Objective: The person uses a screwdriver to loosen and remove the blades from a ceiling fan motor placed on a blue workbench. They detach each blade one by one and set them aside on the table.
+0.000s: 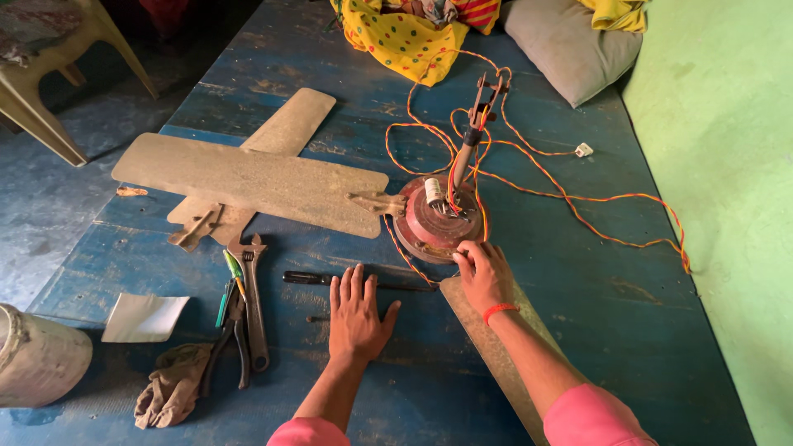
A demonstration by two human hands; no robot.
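The right hand point(483, 272) pinches the rim of the fan motor point(436, 219) – likely blade fitting; left hand point(357, 314) rests flat, released, beside the screwdriver point(355, 282), probably needed soon.

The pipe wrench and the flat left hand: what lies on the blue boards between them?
Only bare blue boards between the pipe wrench and left hand; the black screwdriver lies just beyond, in the head view.

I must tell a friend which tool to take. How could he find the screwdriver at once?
Start from the red fan motor on the blue table. In front of it, the screwdriver lies flat, just beyond the left hand. It is thin, straight and black-handled, unlike the wrench and pliers further left.
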